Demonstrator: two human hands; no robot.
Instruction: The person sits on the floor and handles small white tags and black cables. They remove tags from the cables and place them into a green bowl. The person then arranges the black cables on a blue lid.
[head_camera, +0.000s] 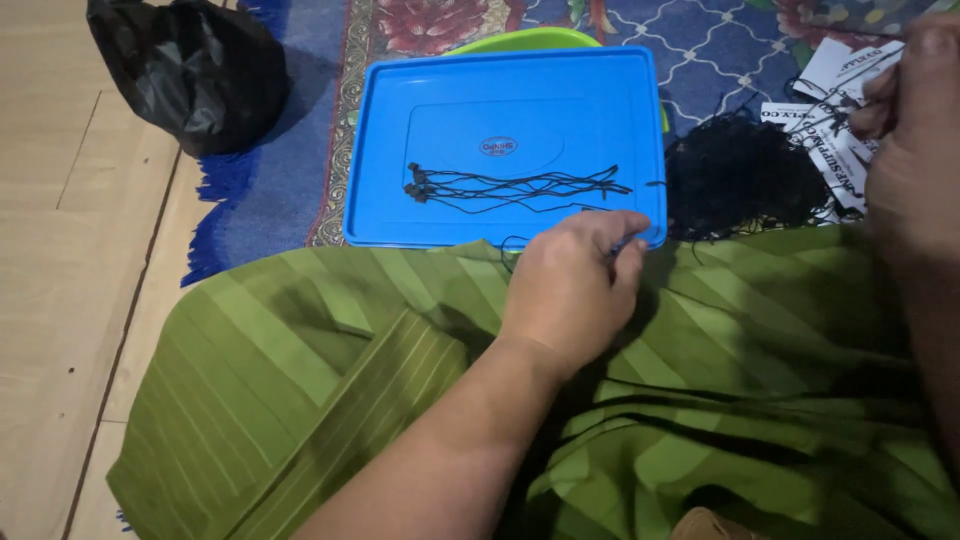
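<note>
The left hand (572, 285) rests knuckles-up on the green striped cloth (330, 370), its fingers (625, 240) curled narrow and pinched together at the near right corner of the blue tray (400, 80). What the fingertips pinch is too thin to tell for certain; it appears to be a black string. A small bundle of black strings (515, 187) lies across the middle of the tray, knotted ends to the left, loose ends trailing right toward the hand.

The right hand (915, 140) is raised at the right edge of the view, blurred and close to the camera; its fingers are bent inward, but whether they grip anything cannot be told.

Just right of the tray sits a tangled heap of black string (735, 180). Beyond it, far right, white paper tags (835, 110) lie scattered on the patterned blue rug (720, 50). A green rim (525, 40) shows behind the tray's far edge. A black plastic bag (190, 70) stands far left, at the rug's border with the wooden floor (60, 250).
</note>
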